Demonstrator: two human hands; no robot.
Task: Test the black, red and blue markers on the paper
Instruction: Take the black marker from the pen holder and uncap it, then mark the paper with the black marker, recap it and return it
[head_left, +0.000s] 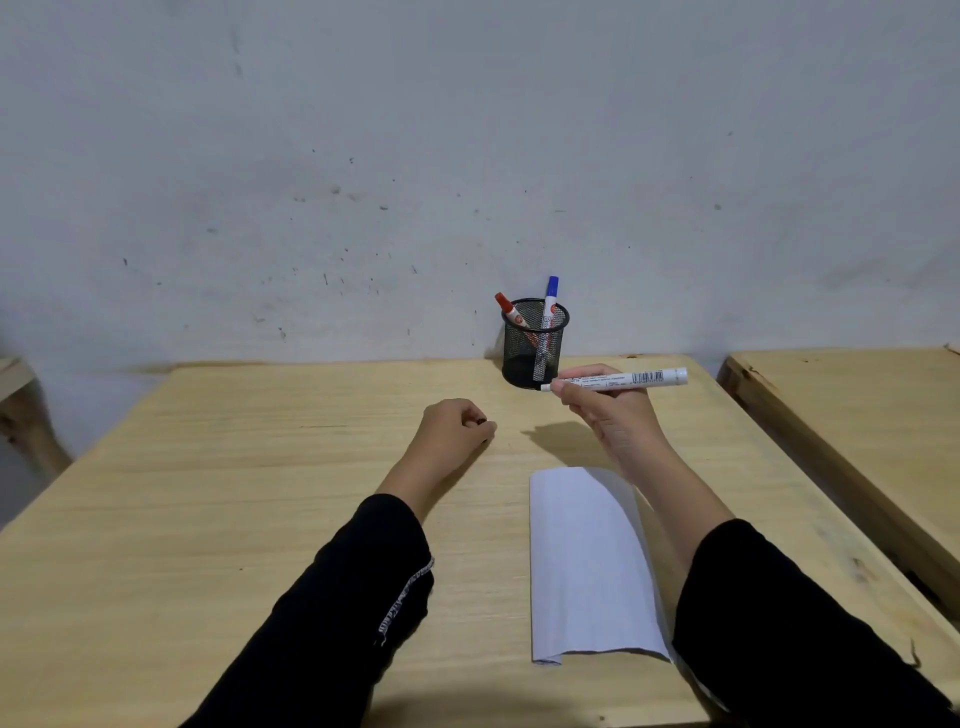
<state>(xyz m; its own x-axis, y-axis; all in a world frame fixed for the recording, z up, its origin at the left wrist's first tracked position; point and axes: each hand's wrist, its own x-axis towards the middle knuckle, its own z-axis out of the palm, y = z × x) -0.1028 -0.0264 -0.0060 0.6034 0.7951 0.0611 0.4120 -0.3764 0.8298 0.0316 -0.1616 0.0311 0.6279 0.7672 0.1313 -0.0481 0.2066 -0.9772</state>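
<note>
A white-barrelled marker with a printed barcode label (621, 379) is held level above the pale wooden table (260, 493), its long axis running left to right, by the right hand (605, 410), whose fingers are clamped round the barrel near its left end. That tip end is hidden by the fingers, so it cannot be told whether it is bare; this is judged to be the black marker with its cap taken off. The left hand (457, 423) is curled shut on a small dark thing, likely that cap, though too little is shown. The folded white sheet of paper (587, 566) lies flat, toward the body from the right hand and under that forearm, so the marker is to be drawn back and tipped down. The red-capped marker (509, 307) and blue-capped marker (551, 293) stand leaning in the black wire-mesh cup (535, 345) by the wall.
</note>
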